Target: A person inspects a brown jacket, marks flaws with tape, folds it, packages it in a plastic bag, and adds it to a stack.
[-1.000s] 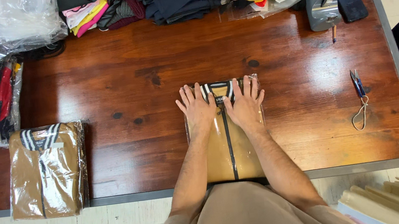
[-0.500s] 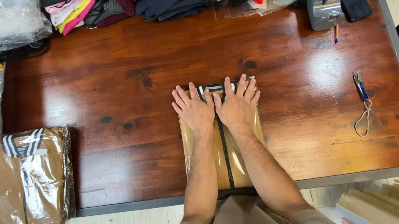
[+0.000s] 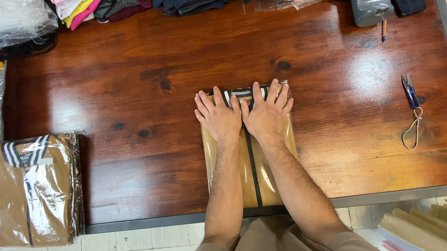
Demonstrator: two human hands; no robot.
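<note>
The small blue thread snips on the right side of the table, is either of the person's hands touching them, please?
No: the thread snips lie alone, while the left hand and right hand press flat on the bagged tan garment.

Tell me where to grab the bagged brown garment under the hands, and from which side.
Probably by its two long side edges, left hand from the left, right hand from the right. The bagged brown garment lies flat on the table, a narrow rectangle whose near end reaches the table edge; both sides are free of other things.
</note>
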